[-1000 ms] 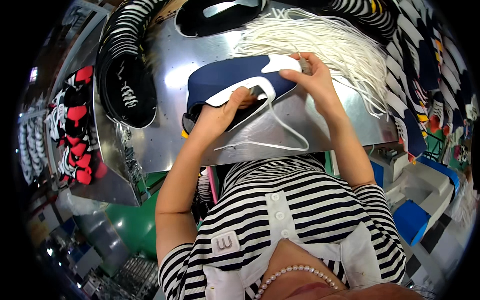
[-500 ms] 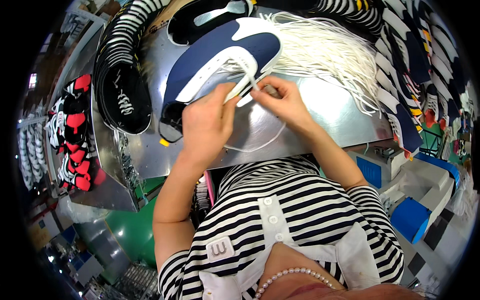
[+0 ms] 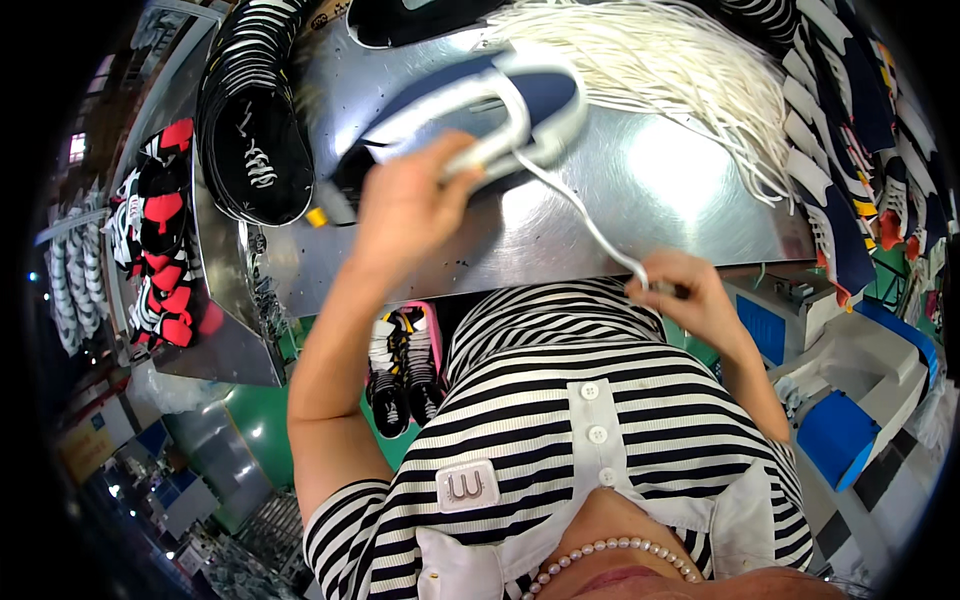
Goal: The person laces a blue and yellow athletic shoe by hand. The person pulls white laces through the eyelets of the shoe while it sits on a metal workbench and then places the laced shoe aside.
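Observation:
My left hand (image 3: 420,205) is closed on the white edge of a navy and white shoe upper (image 3: 555,92), which is held just over the metal table and partly blurred by motion. A white shoelace (image 3: 585,215) runs from the upper's eyelet strip, stretched down to the right. Its other end is pinched between the thumb and fingers of my right hand (image 3: 690,290), out past the table's front edge. The fingers of my left hand partly cover the near side of the upper.
A large bundle of white laces (image 3: 660,75) lies across the metal table (image 3: 690,190). Nested black shoe uppers (image 3: 255,160) stand at left, and stacked navy-white uppers (image 3: 825,195) at right. Sneakers (image 3: 400,365) sit below the table edge, and a grey and blue machine (image 3: 850,390) stands at lower right.
My right hand has drawn away from the upper, down and to the right, pulling the lace out long. The upper has tilted in my left hand.

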Demonstrator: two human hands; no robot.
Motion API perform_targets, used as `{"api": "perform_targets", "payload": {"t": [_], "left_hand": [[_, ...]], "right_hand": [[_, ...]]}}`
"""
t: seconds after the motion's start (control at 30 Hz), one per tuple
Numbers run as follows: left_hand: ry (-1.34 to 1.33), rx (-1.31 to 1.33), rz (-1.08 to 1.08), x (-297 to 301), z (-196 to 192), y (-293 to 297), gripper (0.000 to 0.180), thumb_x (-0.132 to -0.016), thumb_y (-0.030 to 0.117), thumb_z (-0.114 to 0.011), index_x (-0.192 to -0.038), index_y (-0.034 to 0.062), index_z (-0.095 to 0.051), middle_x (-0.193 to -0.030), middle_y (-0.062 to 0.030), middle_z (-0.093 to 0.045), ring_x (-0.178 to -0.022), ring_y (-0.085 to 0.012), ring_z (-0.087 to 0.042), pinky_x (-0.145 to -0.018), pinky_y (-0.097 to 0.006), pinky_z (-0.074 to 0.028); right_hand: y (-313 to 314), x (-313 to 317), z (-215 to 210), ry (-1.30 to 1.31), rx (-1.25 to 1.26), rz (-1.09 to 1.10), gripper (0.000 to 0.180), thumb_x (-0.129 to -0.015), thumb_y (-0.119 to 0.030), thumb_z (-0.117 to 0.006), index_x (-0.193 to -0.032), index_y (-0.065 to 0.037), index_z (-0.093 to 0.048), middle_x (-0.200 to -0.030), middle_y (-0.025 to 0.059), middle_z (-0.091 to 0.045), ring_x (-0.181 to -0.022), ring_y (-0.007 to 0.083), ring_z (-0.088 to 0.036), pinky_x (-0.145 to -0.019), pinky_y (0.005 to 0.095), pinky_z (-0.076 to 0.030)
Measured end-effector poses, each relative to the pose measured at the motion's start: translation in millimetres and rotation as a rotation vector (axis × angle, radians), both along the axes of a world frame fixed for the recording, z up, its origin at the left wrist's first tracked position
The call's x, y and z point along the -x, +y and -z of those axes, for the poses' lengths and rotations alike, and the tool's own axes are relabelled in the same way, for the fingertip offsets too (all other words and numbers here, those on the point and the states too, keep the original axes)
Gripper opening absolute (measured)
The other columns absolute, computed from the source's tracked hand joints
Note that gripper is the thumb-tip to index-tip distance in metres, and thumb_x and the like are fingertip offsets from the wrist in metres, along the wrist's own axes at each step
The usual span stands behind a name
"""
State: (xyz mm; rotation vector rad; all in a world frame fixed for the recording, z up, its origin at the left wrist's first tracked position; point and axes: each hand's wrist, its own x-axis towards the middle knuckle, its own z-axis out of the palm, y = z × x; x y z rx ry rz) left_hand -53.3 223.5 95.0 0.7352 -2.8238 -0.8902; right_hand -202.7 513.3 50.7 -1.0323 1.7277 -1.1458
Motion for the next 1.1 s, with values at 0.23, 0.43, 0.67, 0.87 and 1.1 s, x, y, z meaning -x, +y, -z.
{"api": "perform_targets", "payload": {"t": [0.23,0.43,0.67,0.87,1.1], "left_hand": [[-0.089,0.043,0.194,6,12,18,0.027,-0.091,0.023,-0.064,-0.112,0.0043,-0.065,-0.091,-0.0158,-0.068,-0.08,-0.033,-0.066,-0.073,-0.039,-0.05],[-0.114,0.11,0.196,26,-3,31,0.028,-0.094,0.025,-0.06,-0.107,0.002,-0.067,-0.095,-0.0157,-0.068,-0.082,-0.0324,-0.066,-0.074,-0.039,-0.051],[-0.064,0.099,0.025,46,28,29,0.025,-0.088,0.034,-0.065,-0.083,0.0104,-0.073,-0.06,-0.0085,-0.063,-0.056,-0.029,-0.062,-0.056,-0.04,-0.048],[-0.008,0.081,-0.019,45,35,24,0.022,-0.089,0.024,-0.069,-0.087,0.0018,-0.071,-0.062,-0.0085,-0.063,-0.052,-0.0146,-0.057,-0.053,-0.028,-0.044],[-0.012,0.017,0.008,49,35,24,0.02,-0.088,0.02,-0.07,-0.087,0.0004,-0.071,-0.066,-0.0074,-0.065,-0.057,-0.0122,-0.059,-0.058,-0.027,-0.047]], "right_hand": [[-119,9,11,-0.072,0.22,0.293,0.017,-0.083,-0.01,-0.076,-0.095,0.001,-0.073,-0.08,0.0023,-0.068,-0.069,0.0053,-0.057,-0.064,0.0204,-0.046],[-154,21,21,0.156,0.342,0.265,0.019,-0.081,-0.012,-0.078,-0.094,0.0,-0.072,-0.068,-0.0026,-0.06,-0.061,0.0027,-0.041,-0.055,0.021,-0.036],[-147,22,34,0.126,0.365,0.424,0.029,-0.087,-0.022,-0.071,-0.103,0.0,-0.06,-0.077,0.01,-0.068,-0.07,0.0201,-0.067,-0.064,0.03,-0.05],[-103,8,22,-0.038,0.15,0.179,0.014,-0.092,-0.013,-0.061,-0.095,0.0,-0.057,-0.074,0.0106,-0.069,-0.066,0.0207,-0.067,-0.063,0.0295,-0.051],[-109,13,29,0.003,0.077,0.151,0.015,-0.092,-0.015,-0.062,-0.092,0.0,-0.058,-0.071,0.0104,-0.068,-0.063,0.0233,-0.066,-0.061,0.0317,-0.05]]}}
